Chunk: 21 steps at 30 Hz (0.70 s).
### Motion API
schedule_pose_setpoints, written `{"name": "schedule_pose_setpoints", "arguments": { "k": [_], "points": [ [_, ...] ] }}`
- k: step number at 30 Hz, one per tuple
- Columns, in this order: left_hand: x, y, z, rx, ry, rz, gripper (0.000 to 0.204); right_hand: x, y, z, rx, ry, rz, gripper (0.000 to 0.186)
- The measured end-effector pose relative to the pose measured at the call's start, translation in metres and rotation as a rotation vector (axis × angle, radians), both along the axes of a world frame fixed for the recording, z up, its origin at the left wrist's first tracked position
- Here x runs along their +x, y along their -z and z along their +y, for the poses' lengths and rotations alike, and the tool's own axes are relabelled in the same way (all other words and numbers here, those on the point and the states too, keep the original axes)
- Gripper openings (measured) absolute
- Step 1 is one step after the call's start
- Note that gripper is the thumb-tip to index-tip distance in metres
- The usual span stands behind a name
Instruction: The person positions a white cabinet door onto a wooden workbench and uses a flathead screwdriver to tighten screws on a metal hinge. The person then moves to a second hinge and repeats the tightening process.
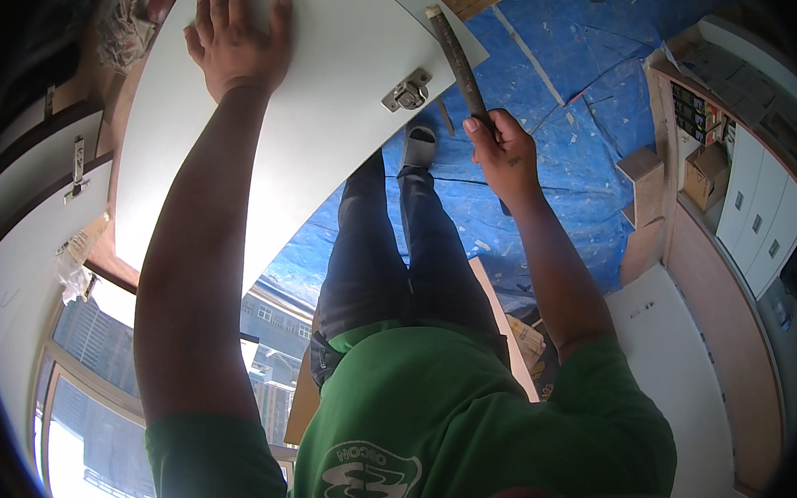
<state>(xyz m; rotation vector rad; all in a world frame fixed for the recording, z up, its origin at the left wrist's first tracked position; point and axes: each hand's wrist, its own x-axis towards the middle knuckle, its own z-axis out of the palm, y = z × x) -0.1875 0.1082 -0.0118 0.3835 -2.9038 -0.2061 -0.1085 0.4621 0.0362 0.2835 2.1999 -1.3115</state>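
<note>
My left hand (238,40) lies flat with fingers spread on a large white panel (229,159), which looks like a cabinet door. A metal concealed hinge (408,91) is fixed near the panel's right edge. In my right hand (504,156), closed fingers grip a long dark bar-like tool (456,58) with a pale tip. It points up and slightly left, beside the hinge and apart from it. A short dark end shows below the fist; what kind of tool it is I cannot tell.
A blue sheet (583,137) with scraps covers the floor, where my slippered foot (420,147) stands. White cabinet panels with hinges (76,177) stand at left above a window (89,414). At right are a wooden box (641,184), white drawers (750,200) and a leaning white panel (665,351).
</note>
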Motion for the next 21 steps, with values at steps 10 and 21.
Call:
{"name": "schedule_pose_setpoints", "arguments": {
  "k": [10, 21],
  "points": [
    [0.0, -0.001, 0.0, 0.006, 0.0, 0.004, 0.075, 0.004, 0.006, 0.003, -0.104, 0.056, -0.067, 0.028],
    [-0.001, -0.002, 0.0, -0.003, 0.001, 0.004, 0.075, 0.003, -0.009, 0.005, -0.46, 0.18, -0.311, 0.027]
  ]
}}
